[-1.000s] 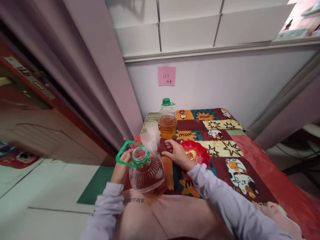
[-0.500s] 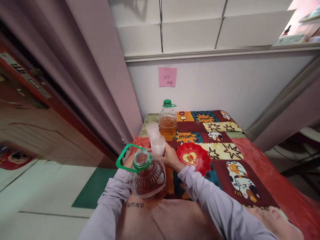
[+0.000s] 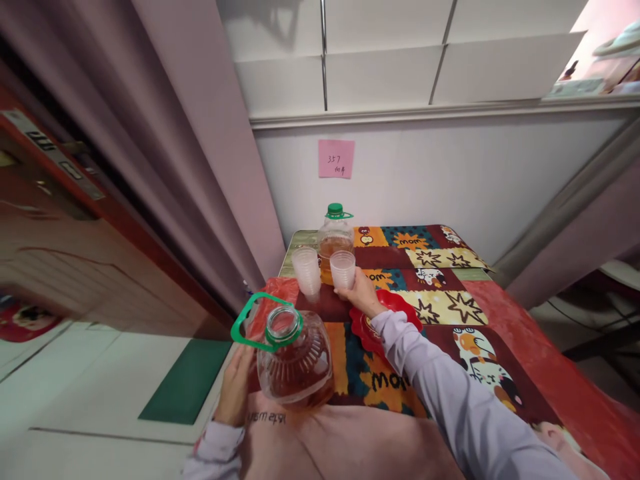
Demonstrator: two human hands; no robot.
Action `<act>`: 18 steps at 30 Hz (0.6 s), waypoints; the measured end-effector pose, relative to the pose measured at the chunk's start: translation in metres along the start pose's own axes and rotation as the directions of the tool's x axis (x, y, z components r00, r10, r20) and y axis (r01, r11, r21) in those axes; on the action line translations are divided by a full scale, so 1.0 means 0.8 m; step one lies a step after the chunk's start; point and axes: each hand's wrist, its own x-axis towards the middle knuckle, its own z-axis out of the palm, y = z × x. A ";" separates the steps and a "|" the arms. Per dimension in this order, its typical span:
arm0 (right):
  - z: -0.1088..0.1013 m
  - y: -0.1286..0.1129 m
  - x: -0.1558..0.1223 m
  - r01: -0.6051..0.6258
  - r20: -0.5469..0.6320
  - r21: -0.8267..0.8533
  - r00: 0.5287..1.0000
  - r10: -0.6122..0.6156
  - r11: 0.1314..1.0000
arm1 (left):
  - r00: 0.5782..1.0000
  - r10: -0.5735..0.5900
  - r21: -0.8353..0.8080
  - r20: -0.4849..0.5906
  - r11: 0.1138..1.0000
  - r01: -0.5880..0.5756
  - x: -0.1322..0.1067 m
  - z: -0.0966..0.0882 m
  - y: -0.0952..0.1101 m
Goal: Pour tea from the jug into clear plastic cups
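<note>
My right hand (image 3: 361, 293) is closed round a stack of clear plastic cups (image 3: 343, 270), in front of the far jug. A second stack of clear plastic cups (image 3: 307, 270) stands just to its left. Close to me is an uncapped clear plastic jug (image 3: 295, 360) with a green handle ring and some brownish liquid low inside. My left hand (image 3: 236, 387) is at this jug's left side, below the green handle, its fingers stretched out; whether they touch the jug I cannot tell. Behind the cups stands another jug (image 3: 334, 243), green-capped, holding amber liquid.
A red scalloped plate (image 3: 365, 333) lies partly under my right wrist. Crumpled red plastic (image 3: 283, 290) is beside the cups on the left. Patterned mats (image 3: 450, 303) cover the table, which meets the wall at the back. A wooden door (image 3: 125, 267) stands left.
My right hand has carried one cup stack away to the right and back, apart from the other stack. My left hand has drawn back from behind the near jug to its left side.
</note>
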 end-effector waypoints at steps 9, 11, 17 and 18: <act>-0.019 0.007 -0.081 0.060 -0.220 0.217 0.975 -0.011 0.974 | 0.992 -0.117 -0.301 0.053 0.945 0.128 -0.060 0.008 -0.029; -0.012 0.013 -0.137 0.142 -0.182 0.353 0.980 -0.081 0.925 | 0.988 -0.153 -0.323 0.004 0.935 0.146 -0.058 0.026 -0.033; 0.048 0.018 -0.255 0.143 0.220 0.448 0.939 -0.264 0.882 | 0.980 -0.188 -0.404 -0.065 0.903 0.147 -0.039 0.057 -0.056; 0.058 0.015 -0.260 0.159 0.234 0.440 0.930 -0.284 0.884 | 0.980 -0.187 -0.411 -0.071 0.901 0.142 -0.036 0.059 -0.060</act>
